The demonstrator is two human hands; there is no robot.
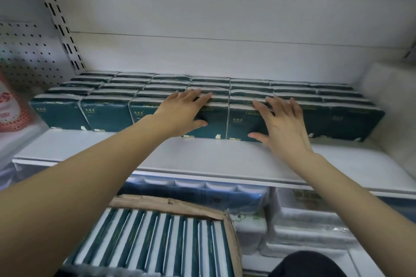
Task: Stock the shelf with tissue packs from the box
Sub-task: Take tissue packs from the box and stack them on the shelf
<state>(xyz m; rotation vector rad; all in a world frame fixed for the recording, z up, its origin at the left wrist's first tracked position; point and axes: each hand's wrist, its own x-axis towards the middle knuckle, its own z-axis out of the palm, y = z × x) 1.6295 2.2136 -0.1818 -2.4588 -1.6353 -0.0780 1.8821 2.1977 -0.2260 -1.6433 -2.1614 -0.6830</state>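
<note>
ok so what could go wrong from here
1. The left hand and right hand press on the front packs. The rows behind look tightly packed, so a hard push may buckle them.
2. The front packs stand upright with bare shelf ahead, so one might tip forward on release.

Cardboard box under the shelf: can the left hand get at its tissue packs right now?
Probably yes: the left hand holds nothing, the cardboard box stands open-topped below the shelf, and nothing covers its tissue packs.
</note>
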